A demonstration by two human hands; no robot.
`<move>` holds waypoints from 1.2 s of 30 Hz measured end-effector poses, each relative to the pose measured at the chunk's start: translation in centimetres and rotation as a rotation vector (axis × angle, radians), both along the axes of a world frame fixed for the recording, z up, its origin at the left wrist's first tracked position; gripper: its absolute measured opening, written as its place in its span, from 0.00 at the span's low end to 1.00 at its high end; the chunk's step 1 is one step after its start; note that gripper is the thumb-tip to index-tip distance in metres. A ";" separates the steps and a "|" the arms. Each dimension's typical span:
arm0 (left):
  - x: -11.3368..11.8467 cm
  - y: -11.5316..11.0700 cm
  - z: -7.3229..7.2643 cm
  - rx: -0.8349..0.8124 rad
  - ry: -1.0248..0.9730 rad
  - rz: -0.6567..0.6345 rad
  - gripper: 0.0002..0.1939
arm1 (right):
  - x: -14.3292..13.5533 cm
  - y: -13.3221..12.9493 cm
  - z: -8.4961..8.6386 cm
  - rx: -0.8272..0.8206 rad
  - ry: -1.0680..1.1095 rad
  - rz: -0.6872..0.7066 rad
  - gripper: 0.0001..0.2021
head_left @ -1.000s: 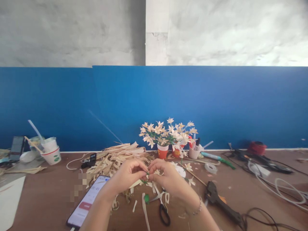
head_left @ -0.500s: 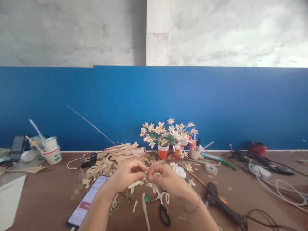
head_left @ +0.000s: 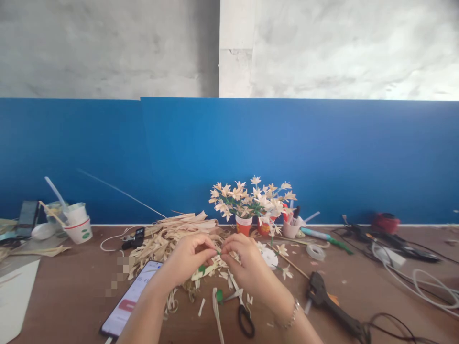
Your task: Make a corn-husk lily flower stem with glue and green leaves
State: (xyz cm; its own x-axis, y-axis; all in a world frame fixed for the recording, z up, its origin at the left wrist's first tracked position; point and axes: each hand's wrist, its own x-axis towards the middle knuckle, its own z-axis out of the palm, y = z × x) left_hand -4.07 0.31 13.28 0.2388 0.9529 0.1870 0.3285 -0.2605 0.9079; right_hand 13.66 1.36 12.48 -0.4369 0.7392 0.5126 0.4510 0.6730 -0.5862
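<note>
Green stem (head_left: 218, 253), thin and small, pinched between both hands just above the table (head_left: 71, 296). Left hand (head_left: 190, 258) closed, thumb and fingers pressed together on the stem's left end. Right hand (head_left: 247, 263) closed the same way, fingertips pinching the right end, with a bracelet (head_left: 289, 316) on the wrist. Fingertips of the two hands almost touching. Pale petal (head_left: 201, 273) with a green spot just under the left hand.

Below the hands, flat on the table: scissors (head_left: 242, 310) with black handles, a small green bit (head_left: 219, 295) beside the blades, and pale strips (head_left: 216, 313) lying loose. Phone (head_left: 131, 300) with a lit screen, low and to the left, near the left arm. Black glue gun (head_left: 330, 303) to the right, near the right arm, its cord running off to the edge.

Behind the hands, a big pile of dry leaves (head_left: 175, 231). Next to the pile, two red cups (head_left: 244, 225) full of pale flowers (head_left: 251, 198), set against the blue wall (head_left: 251, 153). Tape roll (head_left: 315, 252) and a green pen (head_left: 326, 235) a bit further right. White cables (head_left: 419, 277) at the far right. White cups (head_left: 78, 224) with straws at the far left, well apart from the hands.
</note>
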 end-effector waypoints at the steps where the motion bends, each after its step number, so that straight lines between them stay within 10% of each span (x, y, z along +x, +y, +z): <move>1: 0.0 0.0 0.0 0.034 0.013 0.001 0.05 | 0.1 0.0 0.1 -0.041 0.030 0.029 0.06; 12: 0.2 0.0 -0.1 0.066 0.027 -0.057 0.06 | 1.0 1.0 -0.2 -0.551 0.159 0.272 0.09; 22: 0.7 0.2 -0.3 0.039 0.070 0.030 0.06 | -0.4 0.2 -0.4 -0.129 0.087 -0.110 0.04; 36: -0.2 -0.2 0.2 0.062 0.034 -0.074 0.05 | 0.6 1.0 -0.5 -0.409 0.208 0.233 0.04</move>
State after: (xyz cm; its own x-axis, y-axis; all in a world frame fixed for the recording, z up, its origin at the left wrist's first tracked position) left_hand -4.23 0.15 13.47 0.3148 0.9194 0.2358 0.3365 -0.3404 0.8780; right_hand 14.31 2.34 11.96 -0.5333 0.7928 0.2952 0.1626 0.4385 -0.8839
